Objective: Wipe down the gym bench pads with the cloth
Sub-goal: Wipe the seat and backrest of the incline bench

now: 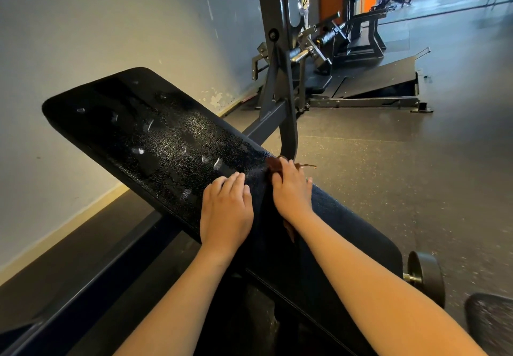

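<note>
The right hand (291, 191) has its fingers bent down over the brown cloth (274, 164) and holds it on the right edge of the long black bench pad (144, 133), with bits of cloth sticking out past the fingertips and under the wrist. The left hand (226, 205) lies flat just beside it on the same pad, fingers straight, holding nothing. Further up the pad looks wet and shiny, and a gray metal post (280, 78) stands by its right edge.
</note>
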